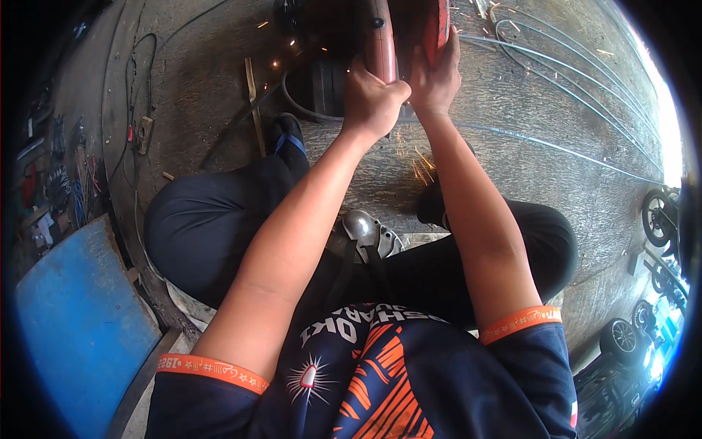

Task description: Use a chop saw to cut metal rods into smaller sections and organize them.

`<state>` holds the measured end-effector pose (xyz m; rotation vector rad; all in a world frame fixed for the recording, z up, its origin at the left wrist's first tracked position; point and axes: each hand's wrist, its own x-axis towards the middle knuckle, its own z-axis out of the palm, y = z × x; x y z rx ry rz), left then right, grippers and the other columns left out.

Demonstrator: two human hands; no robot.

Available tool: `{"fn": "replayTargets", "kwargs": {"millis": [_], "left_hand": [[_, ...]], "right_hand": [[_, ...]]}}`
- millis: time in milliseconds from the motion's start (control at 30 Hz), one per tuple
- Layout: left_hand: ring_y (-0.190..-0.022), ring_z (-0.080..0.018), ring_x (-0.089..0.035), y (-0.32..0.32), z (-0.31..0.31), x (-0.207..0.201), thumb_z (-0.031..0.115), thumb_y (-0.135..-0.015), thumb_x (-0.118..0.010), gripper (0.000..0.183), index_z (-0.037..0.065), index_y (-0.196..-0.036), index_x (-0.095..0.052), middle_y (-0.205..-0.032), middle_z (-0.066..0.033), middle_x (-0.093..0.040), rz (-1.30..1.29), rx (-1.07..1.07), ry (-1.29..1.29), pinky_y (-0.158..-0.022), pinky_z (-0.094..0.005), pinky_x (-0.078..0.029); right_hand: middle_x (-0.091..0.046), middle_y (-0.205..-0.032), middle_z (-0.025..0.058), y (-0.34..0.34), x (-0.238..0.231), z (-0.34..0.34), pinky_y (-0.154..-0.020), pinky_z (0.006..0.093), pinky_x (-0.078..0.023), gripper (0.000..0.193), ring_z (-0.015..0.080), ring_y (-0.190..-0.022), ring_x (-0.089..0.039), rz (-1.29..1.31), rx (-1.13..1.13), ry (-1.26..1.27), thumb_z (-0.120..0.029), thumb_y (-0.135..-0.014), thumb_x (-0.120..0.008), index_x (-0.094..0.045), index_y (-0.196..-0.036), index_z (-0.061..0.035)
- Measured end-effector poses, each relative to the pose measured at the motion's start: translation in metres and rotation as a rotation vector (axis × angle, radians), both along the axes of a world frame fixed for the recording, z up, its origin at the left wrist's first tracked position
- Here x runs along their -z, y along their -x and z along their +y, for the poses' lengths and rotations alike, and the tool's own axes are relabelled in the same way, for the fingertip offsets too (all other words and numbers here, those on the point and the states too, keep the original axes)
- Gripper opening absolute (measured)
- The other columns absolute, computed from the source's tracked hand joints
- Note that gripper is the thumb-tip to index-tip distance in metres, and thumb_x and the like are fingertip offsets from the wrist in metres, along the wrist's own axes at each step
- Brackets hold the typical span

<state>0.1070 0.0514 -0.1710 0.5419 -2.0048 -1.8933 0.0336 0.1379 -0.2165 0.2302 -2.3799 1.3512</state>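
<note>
The left grip (373, 99) is curled around a pale red handle (382, 55), with its thumb across the near end. The right grip (435, 88) pinches a red part (440, 33) between its thumb and fingers. Both red things reach past the 2 grips and off the top edge, so I cannot tell if they join. The 2 grips are right beside each other.

Orange sparks (423, 168) fly near the right grip, on the side close to the body. More bright dots glow left of the left grip. On that side, near it, a dark hoop (289, 95) bends around, and a thin wood stick (253, 102) lies farther off. Long thin rods (563, 69) curve over the floor (526, 157), right of the right grip. A shiny silver thing (358, 225) sits behind both grips, between the bent legs (212, 227). A big blue sheet (88, 322) is well behind and left of the left grip.
</note>
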Motion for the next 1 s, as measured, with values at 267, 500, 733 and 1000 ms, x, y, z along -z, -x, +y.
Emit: {"fn": "replayTargets", "kwargs": {"millis": [267,500,733,1000], "left_hand": [[-0.055,-0.0112,-0.053,-0.0002,-0.0007,0.0006,0.001,-0.066,-0.062,0.028,-0.001,-0.092,-0.051,-0.072,-0.0044,-0.052,0.009,0.008,0.036,-0.049,-0.0273,-0.045],[-0.050,-0.0115,-0.053,-0.0019,-0.0006,-0.0021,0.001,-0.067,-0.062,0.028,-0.002,-0.092,-0.051,-0.069,-0.0047,-0.053,-0.019,0.009,0.045,-0.044,-0.0273,-0.044],[-0.041,-0.0114,-0.049,-0.0011,0.0004,-0.0002,0.000,-0.067,-0.061,0.027,-0.003,-0.092,-0.050,-0.064,-0.0045,-0.051,0.011,0.030,-0.017,-0.034,-0.0268,-0.039],[-0.043,-0.0115,-0.051,-0.0005,-0.0005,0.0059,-0.001,-0.068,-0.060,0.025,-0.004,-0.091,-0.051,-0.063,-0.0046,-0.053,-0.004,0.012,0.005,-0.036,-0.0270,-0.040]], "right_hand": [[-0.064,-0.107,0.0198,0.0002,0.0028,0.0012,-0.077,0.0465,-0.050,0.067,0.0418,-0.093,-0.063,-0.051,0.013,0.001,-0.032,-0.082,-0.064,-0.037,-0.139,-0.0113],[-0.064,-0.105,0.0204,-0.0002,0.0030,0.0002,-0.076,0.0466,-0.050,0.067,0.0415,-0.091,-0.063,-0.040,0.027,-0.015,-0.033,-0.082,-0.063,-0.036,-0.140,-0.0107],[-0.064,-0.107,0.0217,-0.0012,0.0023,0.0016,-0.076,0.0462,-0.050,0.068,0.0416,-0.092,-0.063,-0.031,0.014,-0.024,-0.033,-0.083,-0.064,-0.036,-0.139,-0.0084],[-0.063,-0.111,0.0225,0.0009,0.0079,0.0019,-0.078,0.0464,-0.050,0.068,0.0421,-0.095,-0.062,-0.016,0.012,-0.014,-0.033,-0.083,-0.064,-0.036,-0.140,-0.0085]]}}
